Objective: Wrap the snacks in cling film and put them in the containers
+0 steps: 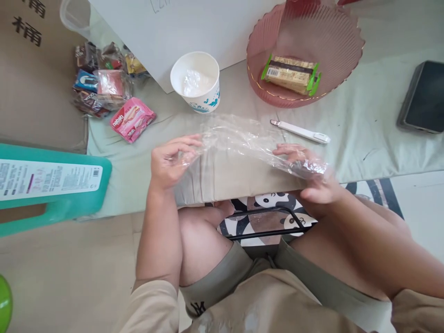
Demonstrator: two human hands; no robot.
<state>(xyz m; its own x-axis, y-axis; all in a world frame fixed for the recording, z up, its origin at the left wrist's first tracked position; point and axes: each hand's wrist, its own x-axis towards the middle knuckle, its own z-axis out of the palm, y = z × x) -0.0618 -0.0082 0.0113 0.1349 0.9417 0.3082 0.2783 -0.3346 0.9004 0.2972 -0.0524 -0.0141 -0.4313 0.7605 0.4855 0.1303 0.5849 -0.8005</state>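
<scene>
Plastic bag (249,143), clear and empty, held stretched over worktop (364,138) edge; left hand (173,159) fingers pinch one end, right hand (308,178) grips other. Snack packets (104,83) unbagged at left; one wafer pack (291,74) in pink basket (333,51).

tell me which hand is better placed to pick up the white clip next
Right, probably. The white clip lies on the cloth just beyond the right hand, while the left hand is farther off. Both hands grip the clear plastic bag, so one must let go.
</scene>
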